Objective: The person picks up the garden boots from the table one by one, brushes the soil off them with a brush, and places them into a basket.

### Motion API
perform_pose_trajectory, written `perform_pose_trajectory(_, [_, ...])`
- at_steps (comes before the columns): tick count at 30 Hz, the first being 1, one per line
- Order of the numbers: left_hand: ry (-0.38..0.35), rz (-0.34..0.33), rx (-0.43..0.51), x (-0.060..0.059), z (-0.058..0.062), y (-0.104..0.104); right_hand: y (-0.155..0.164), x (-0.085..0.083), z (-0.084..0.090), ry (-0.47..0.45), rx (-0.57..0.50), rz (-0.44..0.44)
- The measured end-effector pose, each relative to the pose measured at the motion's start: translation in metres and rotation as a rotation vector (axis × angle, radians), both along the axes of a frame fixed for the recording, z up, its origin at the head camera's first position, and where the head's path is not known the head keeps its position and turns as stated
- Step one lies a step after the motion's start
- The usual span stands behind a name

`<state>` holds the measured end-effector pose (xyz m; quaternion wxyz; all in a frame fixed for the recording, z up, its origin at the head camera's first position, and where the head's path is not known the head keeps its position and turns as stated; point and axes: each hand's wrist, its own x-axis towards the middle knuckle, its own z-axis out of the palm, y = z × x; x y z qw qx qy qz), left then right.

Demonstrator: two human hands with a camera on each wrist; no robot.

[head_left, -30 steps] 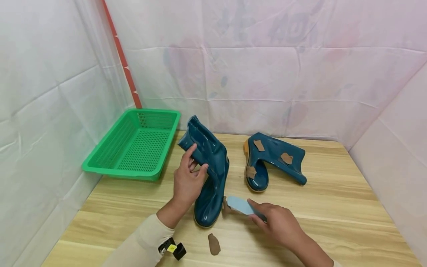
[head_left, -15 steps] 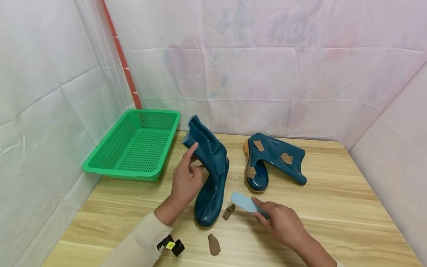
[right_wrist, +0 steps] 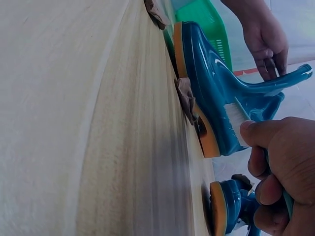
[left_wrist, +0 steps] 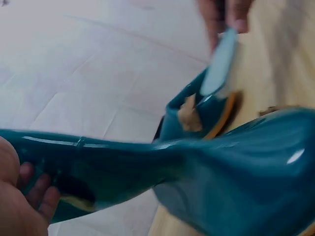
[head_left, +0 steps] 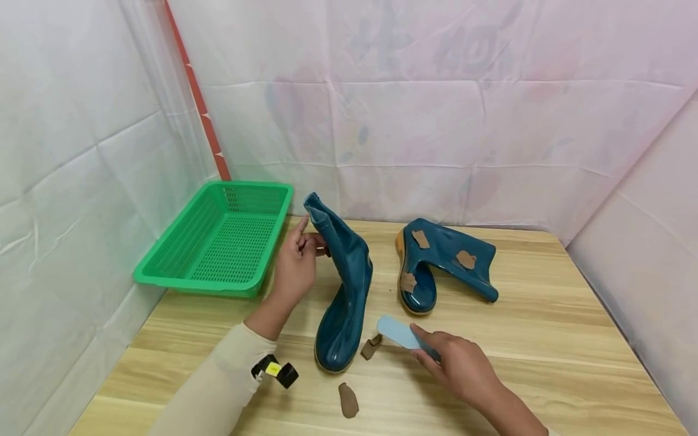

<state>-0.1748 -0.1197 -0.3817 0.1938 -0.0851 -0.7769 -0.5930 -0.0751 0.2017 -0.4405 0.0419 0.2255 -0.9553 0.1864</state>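
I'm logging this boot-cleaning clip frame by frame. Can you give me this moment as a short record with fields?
left hand: pinches the top rim of the upright boot
right hand: grips a light blue brush beside that boot's toe
second boot: lies on its side, brown patches stuck on
loose brown patches: on the table near the upright boot
green basket: at the table's left edge

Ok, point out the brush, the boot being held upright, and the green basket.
brush (head_left: 397,332), head view, on its light blue back.
upright boot (head_left: 349,284), head view, on the lower shaft.
green basket (head_left: 191,280), head view, on the near rim.
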Motion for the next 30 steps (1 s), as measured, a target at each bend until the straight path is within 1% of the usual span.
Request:
perform_pose_trajectory(2, [-0.025, 0.019, -0.006, -0.009, 0.001, -0.005, 0.0, 0.0, -0.001, -0.003, -0.001, 0.002])
perform_pose_trajectory(5, [-0.017, 0.048, -0.05, -0.02, 0.0, -0.011, 0.0, 0.0, -0.002, -0.006, 0.0, 0.004])
perform_pose_trajectory(7, [-0.021, 0.036, -0.031, -0.027, -0.002, -0.012, 0.0, 0.0, -0.003, -0.005, 0.002, 0.006])
perform_pose_trajectory(9, [-0.063, -0.008, 0.075, -0.033, -0.003, -0.01, 0.001, 0.0, -0.004, 0.0, 0.006, 0.006])
perform_pose_trajectory(11, [-0.116, -0.05, 0.236, -0.039, -0.006, -0.007, 0.001, 0.0, -0.005, 0.004, 0.005, 0.011])
perform_pose_trajectory(12, [-0.137, -0.054, 0.305, -0.042, -0.007, -0.006, 0.001, 0.0, -0.005, 0.005, 0.002, 0.014])
perform_pose_trajectory(14, [-0.176, -0.071, 0.479, -0.048, -0.011, -0.004, -0.001, 0.001, -0.005, 0.01, -0.008, 0.023])
perform_pose_trajectory(16, [-0.196, -0.063, 0.577, -0.055, -0.015, -0.004, -0.002, 0.001, -0.005, 0.015, -0.019, 0.034])
perform_pose_trajectory(17, [-0.207, -0.055, 0.603, -0.058, -0.017, -0.004, -0.003, 0.001, -0.005, 0.02, -0.025, 0.04])
perform_pose_trajectory(18, [-0.222, -0.038, 0.592, -0.06, -0.019, -0.004, -0.004, 0.001, -0.005, 0.024, -0.029, 0.046])
perform_pose_trajectory(19, [-0.238, -0.035, 0.597, -0.063, -0.021, -0.005, -0.004, 0.001, -0.005, 0.029, -0.032, 0.05])
perform_pose_trajectory(21, [-0.286, -0.028, 0.567, -0.067, -0.023, -0.007, -0.005, 0.001, -0.005, 0.034, -0.034, 0.056])
perform_pose_trajectory(23, [-0.341, -0.052, 0.503, -0.071, -0.024, -0.008, -0.005, 0.001, -0.004, 0.03, -0.032, 0.057])
perform_pose_trajectory(24, [-0.37, -0.077, 0.459, -0.072, -0.025, -0.008, -0.004, 0.001, -0.004, 0.028, -0.032, 0.057])
perform_pose_trajectory(26, [-0.423, -0.161, 0.414, -0.075, -0.025, -0.008, -0.003, 0.002, -0.005, 0.026, -0.03, 0.058])
perform_pose_trajectory(27, [-0.437, -0.208, 0.387, -0.075, -0.024, -0.007, -0.003, 0.002, -0.005, 0.027, -0.03, 0.059])
perform_pose_trajectory(29, [-0.435, -0.297, 0.333, -0.077, -0.024, -0.006, -0.001, 0.002, -0.006, 0.032, -0.031, 0.062])
perform_pose_trajectory(30, [-0.424, -0.338, 0.327, -0.078, -0.024, -0.006, -0.001, 0.002, -0.006, 0.036, -0.033, 0.064])
